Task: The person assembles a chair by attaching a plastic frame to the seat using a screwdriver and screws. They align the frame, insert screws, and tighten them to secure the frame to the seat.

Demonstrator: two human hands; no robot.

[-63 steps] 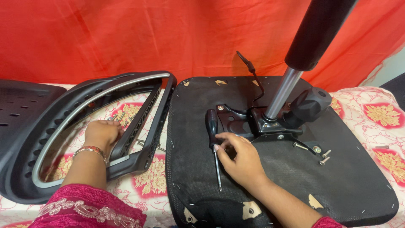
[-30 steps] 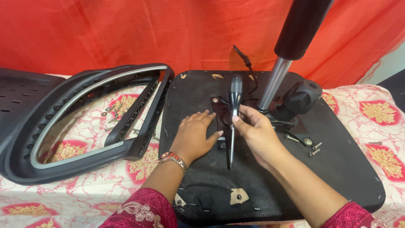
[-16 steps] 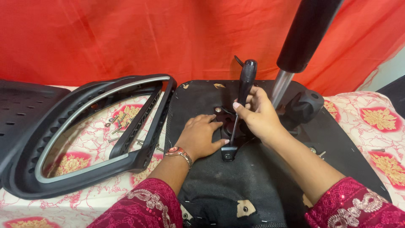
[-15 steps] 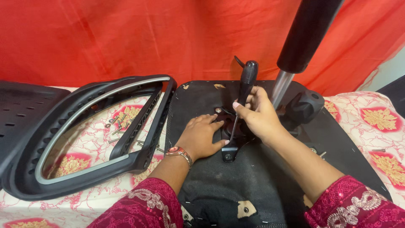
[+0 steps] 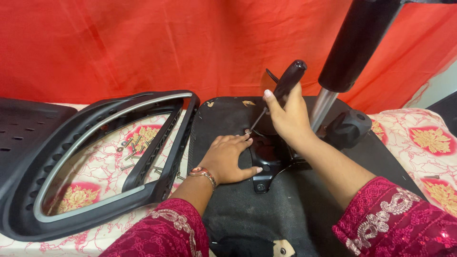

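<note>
My right hand (image 5: 287, 114) grips the black handle of a screwdriver (image 5: 284, 84), whose thin shaft slants down to a screw at the edge of a black metal bracket (image 5: 266, 162). The bracket sits on the upturned black chair seat (image 5: 266, 209). My left hand (image 5: 229, 159) lies flat on the seat with its fingertips by the screwdriver tip, steadying the bracket. A black and silver gas cylinder (image 5: 347, 62) rises from the bracket just right of my right hand.
A black chair back frame (image 5: 95, 157) lies at the left on a floral cloth (image 5: 428, 143), with several loose screws (image 5: 131, 147) inside it. A black knob (image 5: 350, 127) sticks out to the right of the cylinder. A red curtain hangs behind.
My right hand lifted the screwdriver off the seat, stood it up and set its tip on the bracket. My left hand came over from the chair frame to rest by the tip.
</note>
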